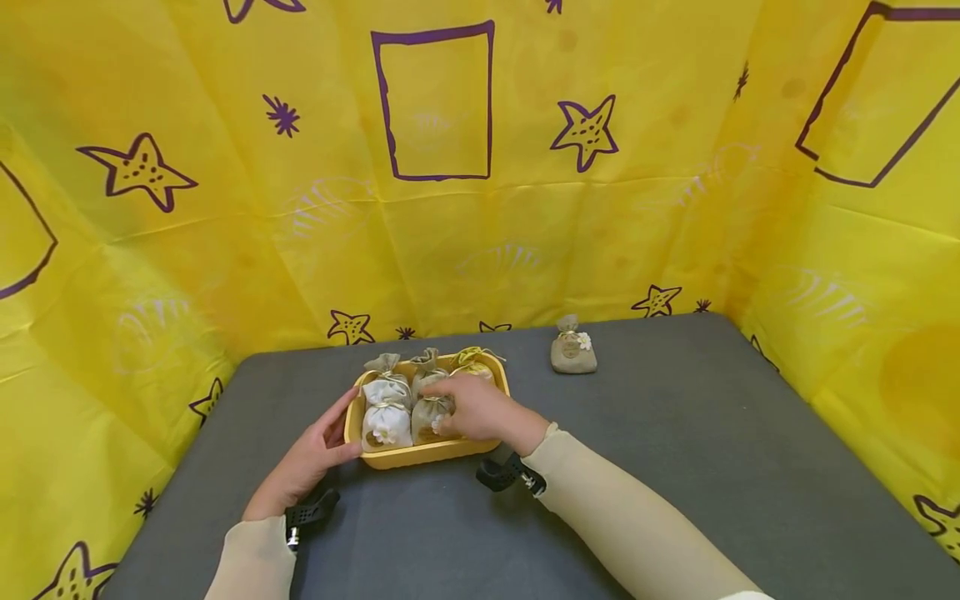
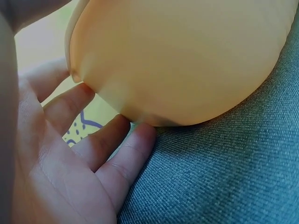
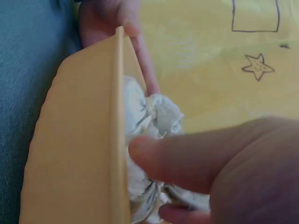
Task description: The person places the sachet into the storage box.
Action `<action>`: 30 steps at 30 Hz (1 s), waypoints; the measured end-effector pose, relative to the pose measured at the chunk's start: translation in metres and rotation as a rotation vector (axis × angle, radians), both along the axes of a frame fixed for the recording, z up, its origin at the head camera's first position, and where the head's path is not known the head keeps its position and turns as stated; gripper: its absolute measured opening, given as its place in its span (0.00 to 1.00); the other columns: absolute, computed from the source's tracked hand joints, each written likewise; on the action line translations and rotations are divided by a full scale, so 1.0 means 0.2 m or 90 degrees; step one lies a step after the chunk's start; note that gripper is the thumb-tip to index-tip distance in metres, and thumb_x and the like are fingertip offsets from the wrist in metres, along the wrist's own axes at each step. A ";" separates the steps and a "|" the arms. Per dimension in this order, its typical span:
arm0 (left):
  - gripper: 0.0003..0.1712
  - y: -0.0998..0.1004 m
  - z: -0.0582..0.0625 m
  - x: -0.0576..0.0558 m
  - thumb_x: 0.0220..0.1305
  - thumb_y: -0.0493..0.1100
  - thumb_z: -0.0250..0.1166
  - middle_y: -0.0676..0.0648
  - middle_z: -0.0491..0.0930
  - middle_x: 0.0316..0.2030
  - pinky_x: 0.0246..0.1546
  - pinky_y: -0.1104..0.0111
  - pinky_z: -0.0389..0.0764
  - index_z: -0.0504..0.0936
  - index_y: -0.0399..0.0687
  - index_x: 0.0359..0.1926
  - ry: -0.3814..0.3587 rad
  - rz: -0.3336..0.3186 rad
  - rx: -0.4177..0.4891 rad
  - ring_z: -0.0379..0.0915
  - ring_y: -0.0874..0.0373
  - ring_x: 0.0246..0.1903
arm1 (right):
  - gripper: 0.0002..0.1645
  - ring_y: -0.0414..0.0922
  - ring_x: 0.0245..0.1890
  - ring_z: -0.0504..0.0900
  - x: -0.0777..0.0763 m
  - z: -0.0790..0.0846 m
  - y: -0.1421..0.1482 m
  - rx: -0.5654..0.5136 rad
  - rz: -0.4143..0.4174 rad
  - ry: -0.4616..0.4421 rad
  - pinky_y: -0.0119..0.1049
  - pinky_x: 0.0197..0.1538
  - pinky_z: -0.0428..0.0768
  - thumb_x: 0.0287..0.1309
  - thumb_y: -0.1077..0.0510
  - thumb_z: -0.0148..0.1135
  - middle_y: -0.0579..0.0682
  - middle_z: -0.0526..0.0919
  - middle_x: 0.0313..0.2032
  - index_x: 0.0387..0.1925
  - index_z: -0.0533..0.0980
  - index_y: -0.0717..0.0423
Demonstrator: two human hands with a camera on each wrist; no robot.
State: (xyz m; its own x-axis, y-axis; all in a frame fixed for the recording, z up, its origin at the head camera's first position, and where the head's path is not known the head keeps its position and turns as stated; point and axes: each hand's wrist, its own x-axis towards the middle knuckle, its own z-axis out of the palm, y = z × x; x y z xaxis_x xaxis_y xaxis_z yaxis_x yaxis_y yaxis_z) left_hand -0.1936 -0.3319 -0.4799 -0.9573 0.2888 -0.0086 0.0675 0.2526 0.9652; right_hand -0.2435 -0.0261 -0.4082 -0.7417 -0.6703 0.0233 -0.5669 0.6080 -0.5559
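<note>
A yellow plastic basket (image 1: 431, 456) stands on the dark grey cloth, holding several small drawstring pouches. My left hand (image 1: 315, 454) holds its left end, thumb at the front corner and fingers along the side. In the left wrist view, fingertips (image 2: 140, 133) touch the lower wall of the basket (image 2: 177, 60). My right hand (image 1: 480, 408) reaches over the basket and grips a brown pouch (image 1: 429, 417) in the front row, thumb in front. To its left sits a white pouch (image 1: 386, 425) with a flower. The right hand partly covers a pouch with a yellow top (image 1: 472, 362).
Another brown pouch (image 1: 573, 354) with a white flower stands alone on the grey tabletop (image 1: 675, 433), to the right of the basket. Yellow printed cloth (image 1: 450, 250) hangs along the back and both sides.
</note>
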 end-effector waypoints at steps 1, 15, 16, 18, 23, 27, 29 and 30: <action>0.51 0.00 0.00 0.00 0.67 0.42 0.67 0.42 0.39 0.78 0.58 0.76 0.64 0.44 0.55 0.80 0.001 0.001 -0.001 0.39 0.42 0.75 | 0.34 0.41 0.51 0.77 0.00 0.00 0.00 0.003 -0.006 -0.013 0.36 0.50 0.76 0.56 0.59 0.73 0.42 0.78 0.61 0.65 0.76 0.45; 0.51 0.01 0.00 0.00 0.67 0.41 0.67 0.42 0.38 0.78 0.58 0.76 0.65 0.44 0.55 0.80 -0.007 0.002 0.010 0.38 0.43 0.75 | 0.29 0.40 0.37 0.74 0.01 -0.04 -0.08 0.051 0.012 0.022 0.32 0.40 0.71 0.56 0.62 0.69 0.44 0.81 0.56 0.61 0.80 0.47; 0.51 0.01 0.00 0.00 0.67 0.41 0.67 0.42 0.38 0.78 0.58 0.76 0.65 0.44 0.55 0.80 -0.005 0.002 0.012 0.38 0.42 0.75 | 0.29 0.40 0.38 0.75 0.01 -0.04 -0.08 0.052 0.011 0.024 0.32 0.40 0.71 0.56 0.62 0.69 0.44 0.81 0.56 0.61 0.80 0.47; 0.51 0.01 -0.01 0.00 0.67 0.41 0.67 0.42 0.38 0.78 0.58 0.76 0.66 0.44 0.54 0.80 -0.006 0.000 0.013 0.38 0.42 0.75 | 0.29 0.39 0.40 0.75 0.00 -0.04 -0.08 0.051 0.009 0.020 0.32 0.42 0.73 0.56 0.62 0.69 0.44 0.81 0.56 0.61 0.80 0.46; 0.51 0.00 0.00 0.00 0.68 0.40 0.66 0.42 0.38 0.78 0.57 0.76 0.66 0.43 0.54 0.80 -0.006 0.000 0.012 0.38 0.42 0.75 | 0.29 0.39 0.48 0.76 0.00 -0.04 -0.07 0.044 0.016 0.009 0.33 0.50 0.74 0.56 0.60 0.70 0.43 0.80 0.58 0.62 0.79 0.45; 0.51 0.00 0.00 0.00 0.68 0.40 0.66 0.42 0.38 0.78 0.57 0.76 0.66 0.43 0.54 0.80 -0.004 0.001 0.010 0.38 0.41 0.75 | 0.29 0.41 0.45 0.76 -0.01 -0.05 -0.05 0.028 0.037 0.008 0.35 0.48 0.74 0.57 0.59 0.69 0.43 0.80 0.58 0.62 0.79 0.45; 0.51 0.00 0.00 0.00 0.68 0.41 0.66 0.42 0.38 0.78 0.58 0.76 0.65 0.43 0.54 0.80 -0.005 -0.002 0.008 0.38 0.41 0.75 | 0.29 0.40 0.42 0.73 -0.02 -0.06 -0.02 0.015 0.038 0.000 0.34 0.46 0.73 0.58 0.57 0.69 0.43 0.79 0.57 0.63 0.78 0.45; 0.51 0.00 0.00 0.00 0.68 0.41 0.66 0.42 0.38 0.78 0.58 0.76 0.66 0.43 0.54 0.80 -0.006 -0.003 0.007 0.38 0.41 0.75 | 0.30 0.41 0.37 0.73 -0.02 -0.06 0.00 0.005 0.036 -0.011 0.35 0.43 0.73 0.58 0.57 0.69 0.43 0.79 0.56 0.63 0.78 0.45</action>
